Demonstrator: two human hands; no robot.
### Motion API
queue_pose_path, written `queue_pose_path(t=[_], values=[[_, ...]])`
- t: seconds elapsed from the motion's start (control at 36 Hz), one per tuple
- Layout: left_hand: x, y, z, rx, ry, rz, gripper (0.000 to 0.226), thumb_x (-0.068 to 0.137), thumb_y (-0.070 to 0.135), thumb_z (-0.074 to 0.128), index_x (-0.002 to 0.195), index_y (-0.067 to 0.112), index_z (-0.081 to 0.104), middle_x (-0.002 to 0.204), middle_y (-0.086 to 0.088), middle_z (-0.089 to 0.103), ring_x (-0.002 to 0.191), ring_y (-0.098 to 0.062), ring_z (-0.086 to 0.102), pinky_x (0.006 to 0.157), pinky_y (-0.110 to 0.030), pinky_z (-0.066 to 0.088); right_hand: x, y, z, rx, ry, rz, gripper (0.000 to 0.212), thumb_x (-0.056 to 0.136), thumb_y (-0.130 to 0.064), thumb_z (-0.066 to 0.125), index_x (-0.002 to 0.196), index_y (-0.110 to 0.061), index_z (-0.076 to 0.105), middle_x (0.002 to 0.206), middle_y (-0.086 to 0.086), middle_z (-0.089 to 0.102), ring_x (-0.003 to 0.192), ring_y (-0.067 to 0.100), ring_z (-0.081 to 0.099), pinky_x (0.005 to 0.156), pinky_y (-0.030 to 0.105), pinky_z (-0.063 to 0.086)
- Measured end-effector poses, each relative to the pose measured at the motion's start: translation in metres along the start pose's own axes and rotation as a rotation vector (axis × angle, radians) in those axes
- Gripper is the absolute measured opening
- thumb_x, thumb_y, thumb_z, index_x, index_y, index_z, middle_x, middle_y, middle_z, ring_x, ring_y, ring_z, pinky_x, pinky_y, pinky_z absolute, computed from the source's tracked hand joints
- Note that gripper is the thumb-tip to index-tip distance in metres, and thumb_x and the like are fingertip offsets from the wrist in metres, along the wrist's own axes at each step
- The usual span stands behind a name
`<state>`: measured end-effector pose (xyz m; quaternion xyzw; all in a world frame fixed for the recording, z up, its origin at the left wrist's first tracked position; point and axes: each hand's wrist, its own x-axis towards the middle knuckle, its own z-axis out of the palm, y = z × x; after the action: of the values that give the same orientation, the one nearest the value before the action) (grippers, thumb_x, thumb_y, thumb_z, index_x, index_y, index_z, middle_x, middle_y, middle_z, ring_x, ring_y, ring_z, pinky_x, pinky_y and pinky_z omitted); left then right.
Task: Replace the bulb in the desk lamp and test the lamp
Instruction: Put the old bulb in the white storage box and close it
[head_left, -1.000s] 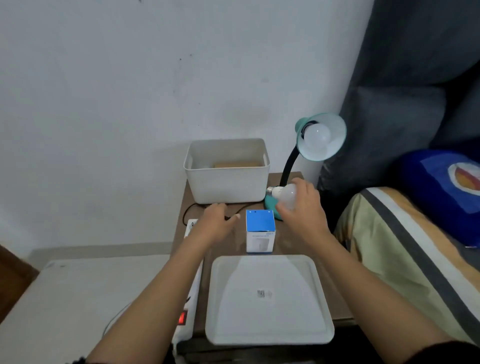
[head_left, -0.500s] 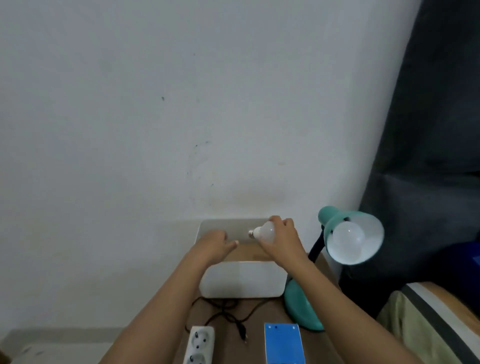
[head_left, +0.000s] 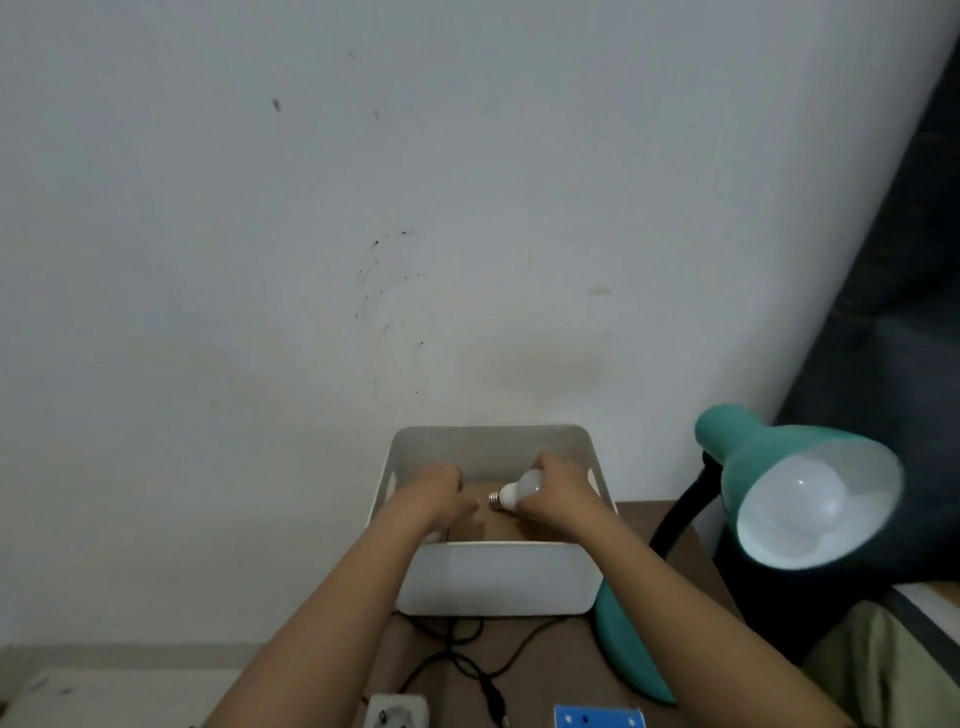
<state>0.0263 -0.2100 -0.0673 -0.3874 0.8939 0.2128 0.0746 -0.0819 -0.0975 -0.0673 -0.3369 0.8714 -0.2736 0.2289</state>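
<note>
My right hand (head_left: 558, 491) grips a white bulb (head_left: 517, 493) by its globe, screw base pointing left, held low inside the white bin (head_left: 493, 577). Just left of the bulb's base, my left hand (head_left: 434, 493) is loosely curled inside the bin with nothing visible in it. A brown cardboard piece (head_left: 501, 527) lies on the bin floor beneath both hands. The teal desk lamp (head_left: 753, 467) stands at the right on a black gooseneck, and another white bulb (head_left: 802, 501) sits in its shade, unlit.
A white power strip (head_left: 397, 712) and the top of a blue box (head_left: 597, 718) show at the bottom edge. A black cord (head_left: 467, 657) runs across the brown table. The lamp's teal base (head_left: 623, 644) sits right of the bin. A white wall is behind; dark fabric hangs at right.
Both hands moved forward from the table front and down into the white bin, the right one carrying the bulb. The view tilted up and closer, so the tray has left the frame.
</note>
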Motion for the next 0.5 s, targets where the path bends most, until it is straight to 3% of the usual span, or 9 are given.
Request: queue_pose_path(t=[0.25, 0.36, 0.5], values=[[-0.003, 0.002, -0.004, 0.038, -0.066, -0.01, 0.035, 0.091, 0.032, 0.052, 0.11, 0.003, 0.06, 0.117, -0.015, 0.061, 0.109, -0.028, 0.056, 0.085, -0.03, 0.044, -0.001, -0.002, -0.002, -0.035, -0.016, 0.033, 0.052, 0.079, -0.027, 0.067, 0.123, -0.005, 0.048, 0.126, 0.015, 0.053, 0.111, 0.029, 0.055, 0.093, 0.037, 0.049], [-0.016, 0.004, -0.013, 0.048, -0.059, -0.002, 0.022, 0.091, 0.032, 0.051, 0.092, 0.011, 0.058, 0.099, -0.013, 0.059, 0.089, -0.025, 0.053, 0.073, -0.027, 0.037, -0.018, -0.005, -0.012, -0.045, 0.005, 0.018, 0.046, 0.084, -0.026, 0.06, 0.124, -0.005, 0.049, 0.127, 0.014, 0.053, 0.113, 0.028, 0.053, 0.094, 0.037, 0.048], [-0.056, 0.014, -0.033, 0.004, -0.006, 0.018, 0.036, 0.093, 0.032, 0.05, 0.11, 0.002, 0.059, 0.117, -0.017, 0.06, 0.11, -0.03, 0.056, 0.087, -0.033, 0.044, -0.055, -0.013, -0.031, -0.01, 0.033, -0.006, 0.041, 0.088, -0.021, 0.056, 0.125, -0.008, 0.049, 0.125, 0.014, 0.053, 0.11, 0.027, 0.056, 0.091, 0.036, 0.05]])
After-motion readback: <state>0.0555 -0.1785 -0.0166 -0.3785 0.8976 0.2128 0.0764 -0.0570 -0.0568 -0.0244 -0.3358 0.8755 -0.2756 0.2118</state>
